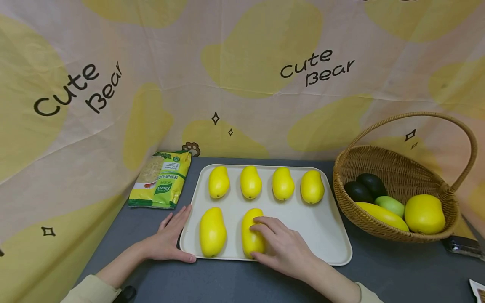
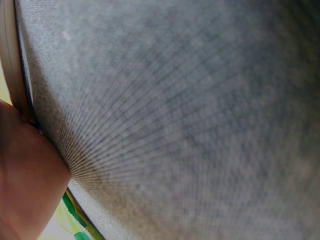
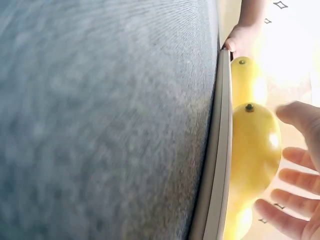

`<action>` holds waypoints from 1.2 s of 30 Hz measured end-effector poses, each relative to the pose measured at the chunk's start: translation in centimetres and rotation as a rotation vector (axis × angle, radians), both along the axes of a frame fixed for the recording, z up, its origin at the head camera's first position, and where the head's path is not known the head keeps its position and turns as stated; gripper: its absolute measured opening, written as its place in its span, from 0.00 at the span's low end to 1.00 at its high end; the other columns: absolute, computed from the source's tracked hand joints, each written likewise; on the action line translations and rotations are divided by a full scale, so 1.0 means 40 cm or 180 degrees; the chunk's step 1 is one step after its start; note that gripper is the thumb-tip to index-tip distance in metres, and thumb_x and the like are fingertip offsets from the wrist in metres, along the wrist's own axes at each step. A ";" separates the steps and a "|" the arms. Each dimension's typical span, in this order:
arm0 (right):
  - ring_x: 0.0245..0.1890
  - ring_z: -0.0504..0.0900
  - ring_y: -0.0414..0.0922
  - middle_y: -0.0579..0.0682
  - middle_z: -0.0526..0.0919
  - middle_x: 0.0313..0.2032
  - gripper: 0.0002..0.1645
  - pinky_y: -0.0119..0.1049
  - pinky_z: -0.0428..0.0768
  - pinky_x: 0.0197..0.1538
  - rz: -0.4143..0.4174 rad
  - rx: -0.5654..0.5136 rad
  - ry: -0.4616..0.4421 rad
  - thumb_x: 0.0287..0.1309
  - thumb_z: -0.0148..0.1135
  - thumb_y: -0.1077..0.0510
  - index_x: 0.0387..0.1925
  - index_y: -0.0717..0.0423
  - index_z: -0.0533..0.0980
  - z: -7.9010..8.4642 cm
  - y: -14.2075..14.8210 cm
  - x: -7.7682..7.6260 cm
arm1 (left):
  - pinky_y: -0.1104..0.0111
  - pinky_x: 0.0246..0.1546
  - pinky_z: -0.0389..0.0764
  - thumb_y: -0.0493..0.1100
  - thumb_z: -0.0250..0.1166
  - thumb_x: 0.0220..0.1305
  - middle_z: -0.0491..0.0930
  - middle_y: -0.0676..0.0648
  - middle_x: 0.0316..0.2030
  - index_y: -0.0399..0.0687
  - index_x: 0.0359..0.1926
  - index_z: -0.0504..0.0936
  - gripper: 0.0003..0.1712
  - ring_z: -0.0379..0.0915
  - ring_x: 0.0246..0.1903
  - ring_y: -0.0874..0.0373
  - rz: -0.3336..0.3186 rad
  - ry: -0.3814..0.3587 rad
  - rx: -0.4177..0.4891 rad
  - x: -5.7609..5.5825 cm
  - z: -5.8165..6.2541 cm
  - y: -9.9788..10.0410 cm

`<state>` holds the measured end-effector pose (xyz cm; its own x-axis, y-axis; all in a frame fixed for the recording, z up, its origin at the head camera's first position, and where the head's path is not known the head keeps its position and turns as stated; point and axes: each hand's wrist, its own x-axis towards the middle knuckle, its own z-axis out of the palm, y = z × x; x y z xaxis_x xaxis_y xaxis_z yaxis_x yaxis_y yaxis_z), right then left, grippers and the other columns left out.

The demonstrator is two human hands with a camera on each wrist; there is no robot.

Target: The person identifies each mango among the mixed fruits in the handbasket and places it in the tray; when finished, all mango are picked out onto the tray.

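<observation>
A cream tray (image 1: pixel 310 235) lies on the grey table with several yellow mangoes on it. My left hand (image 1: pixel 172 240) rests at the tray's front left corner, thumb on the front rim and fingers along the left side. My right hand (image 1: pixel 282 246) is at a mango (image 1: pixel 251 240) in the front row, fingers loosely bent above and beside it. The right wrist view shows gaps between the right hand's spread fingers and this mango (image 3: pixel 252 150). Left of it lies another front-row mango (image 1: pixel 212 231). In the left wrist view, part of the left hand (image 2: pixel 30 175) appears beside the tray rim.
A wicker basket (image 1: pixel 401 164) on the right holds dark avocados (image 1: pixel 371 185), a green fruit (image 1: pixel 390 206) and yellow fruits (image 1: pixel 424 214). A green and yellow Knorr packet (image 1: pixel 161 181) lies left of the tray. A patterned cloth (image 1: pixel 246 105) hangs behind. A black object (image 1: pixel 464 246) sits far right.
</observation>
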<state>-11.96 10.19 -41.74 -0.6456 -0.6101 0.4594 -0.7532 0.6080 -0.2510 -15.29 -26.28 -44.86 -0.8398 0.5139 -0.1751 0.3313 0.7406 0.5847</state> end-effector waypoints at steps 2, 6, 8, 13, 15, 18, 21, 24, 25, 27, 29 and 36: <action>0.52 0.76 0.39 0.43 0.77 0.52 0.24 0.33 0.82 0.40 0.0045 -0.0115 0.0165 0.50 0.74 0.46 0.48 0.47 0.78 0.004 0.006 -0.003 | 0.41 0.64 0.26 0.70 0.71 0.47 0.37 0.37 0.76 0.39 0.76 0.33 0.74 0.29 0.73 0.40 -0.0018 0.0010 0.0025 -0.001 0.001 0.001; 0.43 0.79 0.36 0.39 0.81 0.41 0.13 0.29 0.81 0.38 0.0118 -0.0375 0.0330 0.50 0.73 0.54 0.39 0.45 0.79 0.023 0.027 -0.011 | 0.40 0.63 0.26 0.69 0.71 0.47 0.37 0.36 0.76 0.39 0.76 0.34 0.74 0.29 0.73 0.39 -0.0026 0.0015 0.0042 -0.005 0.000 0.001; 0.38 0.79 0.36 0.37 0.82 0.37 0.13 0.28 0.80 0.36 0.0145 -0.0478 0.0341 0.48 0.73 0.57 0.37 0.44 0.79 0.038 0.041 -0.015 | 0.40 0.63 0.26 0.68 0.71 0.48 0.38 0.36 0.76 0.38 0.76 0.34 0.74 0.29 0.73 0.39 -0.0025 0.0019 0.0037 -0.007 -0.002 0.000; 0.32 0.79 0.37 0.37 0.82 0.32 0.15 0.28 0.79 0.34 0.0172 -0.0540 0.0476 0.45 0.74 0.61 0.35 0.45 0.79 0.085 0.092 -0.026 | 0.41 0.64 0.27 0.70 0.71 0.47 0.38 0.36 0.76 0.38 0.76 0.34 0.74 0.30 0.74 0.40 0.0007 0.0024 -0.0005 -0.006 -0.001 0.001; 0.31 0.79 0.36 0.36 0.82 0.32 0.14 0.26 0.77 0.32 0.0082 -0.0428 0.0543 0.46 0.73 0.59 0.35 0.44 0.79 0.108 0.123 -0.031 | 0.41 0.64 0.27 0.70 0.71 0.47 0.39 0.36 0.76 0.38 0.76 0.35 0.74 0.31 0.73 0.40 0.0012 0.0040 0.0016 -0.003 -0.001 0.001; 0.29 0.78 0.35 0.37 0.82 0.32 0.06 0.25 0.75 0.27 -0.0095 -0.0214 0.0600 0.55 0.68 0.52 0.35 0.43 0.80 0.149 0.182 -0.042 | 0.40 0.63 0.27 0.69 0.72 0.46 0.40 0.33 0.75 0.37 0.76 0.36 0.74 0.31 0.73 0.38 -0.0003 0.0085 0.0086 0.001 -0.003 0.002; 0.29 0.78 0.36 0.38 0.83 0.32 0.08 0.28 0.76 0.26 -0.0292 0.0020 0.0613 0.61 0.63 0.47 0.35 0.44 0.81 0.198 0.256 -0.059 | 0.41 0.63 0.27 0.68 0.72 0.47 0.40 0.33 0.75 0.37 0.76 0.36 0.74 0.31 0.73 0.38 0.0002 0.0088 0.0102 0.002 -0.004 -0.001; 0.30 0.78 0.38 0.41 0.84 0.34 0.08 0.35 0.78 0.29 -0.0612 0.0299 0.0467 0.59 0.67 0.49 0.37 0.45 0.82 0.254 0.335 -0.074 | 0.41 0.63 0.26 0.70 0.71 0.47 0.39 0.35 0.75 0.38 0.76 0.36 0.74 0.31 0.73 0.40 0.0027 0.0059 0.0074 0.002 -0.005 -0.005; 0.31 0.80 0.39 0.42 0.84 0.35 0.08 0.38 0.79 0.30 -0.0736 0.0416 0.0370 0.56 0.70 0.52 0.38 0.46 0.82 0.272 0.362 -0.080 | 0.41 0.64 0.26 0.70 0.71 0.47 0.39 0.36 0.76 0.39 0.76 0.35 0.74 0.31 0.73 0.40 0.0036 0.0049 0.0058 0.002 -0.005 -0.006; 0.32 0.80 0.42 0.44 0.84 0.36 0.12 0.42 0.79 0.32 -0.0964 0.0655 0.0095 0.51 0.72 0.56 0.40 0.49 0.81 0.305 0.419 -0.093 | 0.41 0.63 0.27 0.70 0.71 0.46 0.39 0.36 0.76 0.39 0.77 0.35 0.74 0.31 0.73 0.40 0.0039 0.0049 0.0052 0.001 -0.006 -0.008; 0.34 0.82 0.45 0.46 0.84 0.38 0.14 0.47 0.80 0.36 -0.1155 0.0936 -0.0223 0.53 0.72 0.55 0.42 0.52 0.81 0.329 0.478 -0.110 | 0.40 0.63 0.26 0.70 0.71 0.46 0.39 0.37 0.76 0.40 0.77 0.35 0.74 0.30 0.73 0.40 0.0036 0.0043 0.0037 0.000 -0.008 -0.008; 0.41 0.82 0.59 0.55 0.84 0.40 0.21 0.55 0.78 0.42 -0.1421 0.1603 -0.1155 0.53 0.71 0.53 0.43 0.64 0.79 0.323 0.658 -0.140 | 0.40 0.63 0.26 0.70 0.71 0.46 0.38 0.36 0.76 0.40 0.76 0.34 0.75 0.30 0.73 0.39 0.0032 -0.0034 0.0002 -0.001 -0.007 -0.001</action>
<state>-17.55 36.50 -28.84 -0.9374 -0.3356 -0.0931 -0.3325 0.9419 -0.0477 -15.33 -26.33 -45.16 -0.8431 0.5055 -0.1837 0.3174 0.7434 0.5887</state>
